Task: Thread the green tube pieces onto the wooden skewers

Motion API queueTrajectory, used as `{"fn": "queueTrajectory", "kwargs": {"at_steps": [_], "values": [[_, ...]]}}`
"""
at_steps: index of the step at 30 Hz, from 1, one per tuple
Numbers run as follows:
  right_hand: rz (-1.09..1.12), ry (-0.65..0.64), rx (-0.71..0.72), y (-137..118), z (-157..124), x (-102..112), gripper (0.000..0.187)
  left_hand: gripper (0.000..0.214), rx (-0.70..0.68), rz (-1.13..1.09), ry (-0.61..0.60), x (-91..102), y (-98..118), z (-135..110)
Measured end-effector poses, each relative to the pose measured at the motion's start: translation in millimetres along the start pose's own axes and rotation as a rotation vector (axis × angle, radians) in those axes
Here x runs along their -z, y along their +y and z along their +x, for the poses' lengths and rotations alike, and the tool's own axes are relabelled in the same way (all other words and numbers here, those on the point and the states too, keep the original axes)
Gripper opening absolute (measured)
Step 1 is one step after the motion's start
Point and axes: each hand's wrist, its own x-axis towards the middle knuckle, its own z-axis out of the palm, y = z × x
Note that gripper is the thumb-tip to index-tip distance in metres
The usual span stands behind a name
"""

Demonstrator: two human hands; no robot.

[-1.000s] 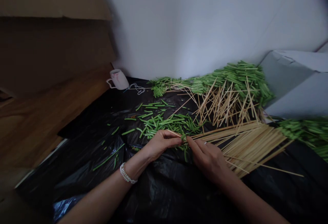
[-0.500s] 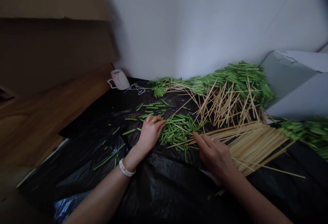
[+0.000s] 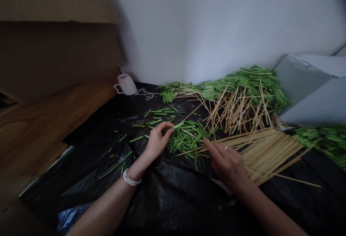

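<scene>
1. My landmark is the loose heap of green pieces (image 3: 189,138) in the middle of the black sheet (image 3: 175,200); I place everything else against it.
2. The left hand (image 3: 158,140) sits at the heap's left edge. Its thumb and forefinger are pinched on one green piece (image 3: 178,125), which sticks out over the top of the heap. A bead bracelet (image 3: 129,180) is on that wrist.
3. The right hand (image 3: 228,162) lies at the heap's right edge. Its forefinger is stretched along a skewer (image 3: 191,151) whose tip crosses the near side of the heap. It looks clamped on that stick, though the thumb is hidden from me.
4. I judge the green piece light, short and fairly firm, smooth enough to slip and likely to split if it is squeezed or pierced off-centre. A light pinch at mid-length should hold it steady.
5. The skewer looks thin, stiff and springy, with a sharp end. Holding it close behind the tip should keep it from bending.
6. Just right of the heap lies a flat bundle of skewers (image 3: 270,149), partly under the right hand. Behind the heap are scattered skewers (image 3: 238,110) and a long green stack (image 3: 251,81) against the wall.
7. Well to the left and behind the heap a white mug (image 3: 125,83) lies tipped over. A grey box (image 3: 316,88) stands far to the right.
</scene>
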Motion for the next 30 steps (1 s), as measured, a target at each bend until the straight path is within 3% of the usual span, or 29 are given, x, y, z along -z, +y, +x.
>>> {"fn": "queueTrajectory", "kwargs": {"at_steps": [4,9,17,25,30], "values": [[-0.034,-0.032,-0.017,1,-4,-3,0.068,0.031,0.255,-0.422,-0.107,-4.9,5,-3],[-0.047,-0.027,-0.022,1,-5,-4,0.067,0.032,0.417,-0.642,-0.194,-10.0,8,-9],[-0.067,-0.078,-0.019,1,-6,-4,0.061,0.03,0.492,-0.712,-0.206,-13.2,11,-12],[-0.041,-0.024,-0.011,3,-6,-3,0.066,0.021,0.552,-0.778,-0.231,-11.3,7,-10],[-0.051,-0.049,-0.013,2,-6,-3,0.059,0.023,0.562,-0.789,-0.243,-10.7,8,-9]]}}
